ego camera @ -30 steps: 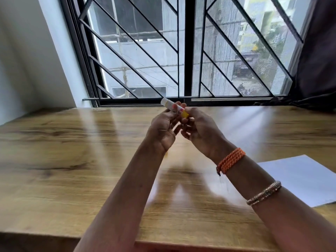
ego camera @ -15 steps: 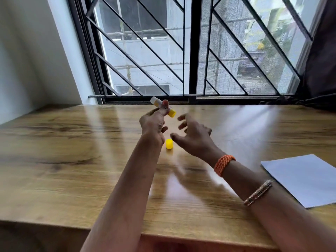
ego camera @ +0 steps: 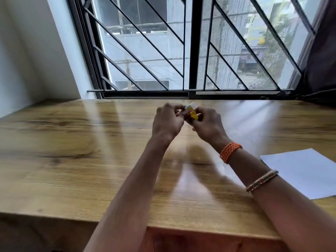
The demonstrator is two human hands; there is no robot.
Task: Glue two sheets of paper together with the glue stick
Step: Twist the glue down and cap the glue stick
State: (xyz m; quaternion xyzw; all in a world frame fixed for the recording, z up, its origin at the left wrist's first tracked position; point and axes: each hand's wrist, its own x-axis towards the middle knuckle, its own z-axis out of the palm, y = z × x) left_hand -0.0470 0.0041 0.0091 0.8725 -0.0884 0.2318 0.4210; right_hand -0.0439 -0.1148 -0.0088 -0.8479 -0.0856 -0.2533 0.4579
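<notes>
Over the middle of the wooden table (ego camera: 72, 160) my two hands meet around the glue stick (ego camera: 191, 106), a small white and yellow tube that shows between the fingertips. My left hand (ego camera: 168, 122) pinches the tube from the left. My right hand (ego camera: 209, 125) closes on a yellow cap (ego camera: 194, 115) just below the tube. Fingers hide most of the stick, and motion blur softens it. White paper (ego camera: 305, 171) lies flat at the table's right edge, well apart from both hands; I cannot tell whether it is one sheet or two.
A barred window (ego camera: 190, 51) runs along the table's far edge. A dark curtain (ego camera: 321, 60) hangs at the far right. A white wall (ego camera: 27, 60) stands on the left. My right forearm crosses the table just left of the paper.
Half a second ago the yellow cap lay on the table and my right hand was open above it. The cap is now in my right fingers, and both hands have come together at the stick.
</notes>
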